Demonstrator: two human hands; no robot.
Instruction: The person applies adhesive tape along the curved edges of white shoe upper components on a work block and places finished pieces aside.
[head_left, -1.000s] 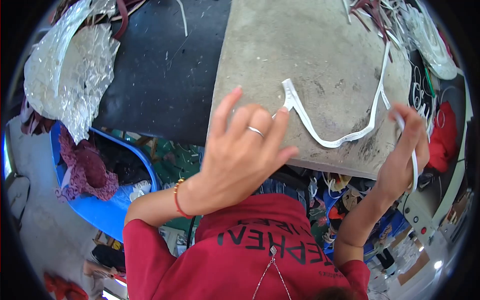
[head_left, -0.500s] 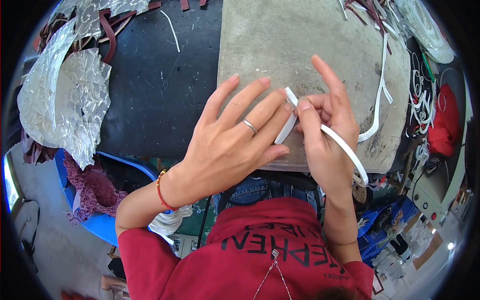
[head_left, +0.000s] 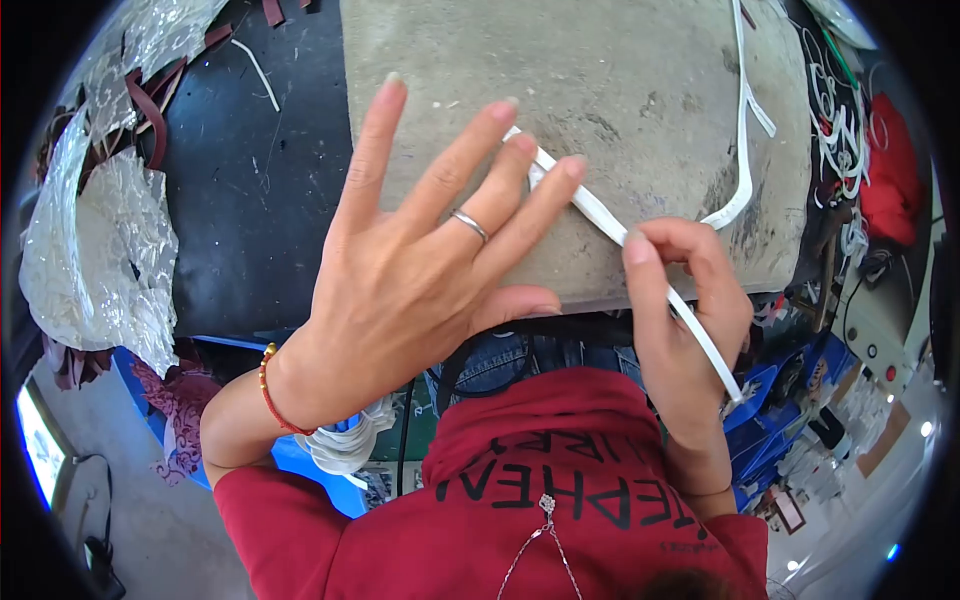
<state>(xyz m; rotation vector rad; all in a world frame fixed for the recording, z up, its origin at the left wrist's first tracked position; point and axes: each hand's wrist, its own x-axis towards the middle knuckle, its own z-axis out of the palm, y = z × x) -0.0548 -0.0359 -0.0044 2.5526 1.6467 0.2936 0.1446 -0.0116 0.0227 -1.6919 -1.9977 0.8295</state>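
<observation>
A narrow white strip (head_left: 598,213) runs diagonally over the front part of the grey slab (head_left: 450,40). My left hand (head_left: 425,215) lies spread, fingertips on the strip's upper end, with a ring on one finger. Thumb and forefinger of my right hand (head_left: 690,300) pinch the strip near the slab's front edge, and its free end sticks out past that hand. Another white strip (head_left: 742,150) curves along the slab's right side, with a short forked piece. Whether the two strips join cannot be made out.
A black mat (head_left: 260,190) adjoins the slab, with crinkled clear sheeting (head_left: 120,260) and dark red strips (head_left: 150,120) at its left. Tangled white cords (head_left: 840,140) and red cloth (head_left: 888,180) are at the right. A blue container (head_left: 300,465) stands below the mat.
My right hand has come in from the far right, pinched the strip and drawn it down and right from my left fingers. The strip now lies straight. The view has shifted.
</observation>
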